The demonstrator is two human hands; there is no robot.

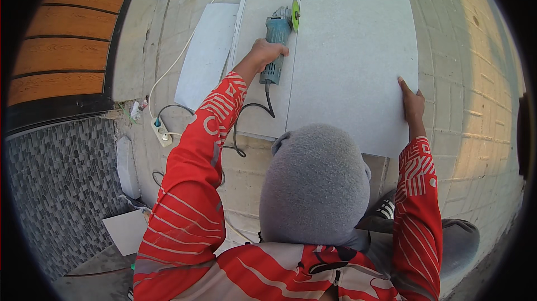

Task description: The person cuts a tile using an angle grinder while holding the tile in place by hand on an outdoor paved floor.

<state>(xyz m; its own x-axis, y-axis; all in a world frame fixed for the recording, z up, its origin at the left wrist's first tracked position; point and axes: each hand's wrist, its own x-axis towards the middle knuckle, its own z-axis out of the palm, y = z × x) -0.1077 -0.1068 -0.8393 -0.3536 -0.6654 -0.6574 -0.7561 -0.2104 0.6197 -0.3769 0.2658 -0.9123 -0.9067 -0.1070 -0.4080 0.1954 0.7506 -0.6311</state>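
Gripping the blue angle grinder (277, 41) around its body, your left hand (265, 52) is wrapped tight on the tool, fingers curled over the top of the casing. The grinder lies along the cut line of the large pale grey tile (352, 49), its green disc (295, 14) standing on edge at the far end, right in the seam that runs from the far edge of the tile toward you. Your right hand (413, 102) rests on the near right edge of that same tile, flat and open, thumb stretched along the edge and the fingers mostly hidden over the side, so you hold nothing there, you only press on the slab.

The tile lies on the pale paved ground (475, 105), with the narrower strip (263, 77) left of the seam lying flush against the bigger part. A second, smaller tile (207, 55) lies just beside it on the left, partly tucked under. The grinder's black cord (246, 116) loops back from the tool's tail across the near edge of the strip and down to the white socket strip (161, 132) on the ground by your left elbow; a white cable (184, 49) runs from there up past the smaller tile. A grey hood (313, 183) fills the middle foreground, and both your sleeves are red with white stripes
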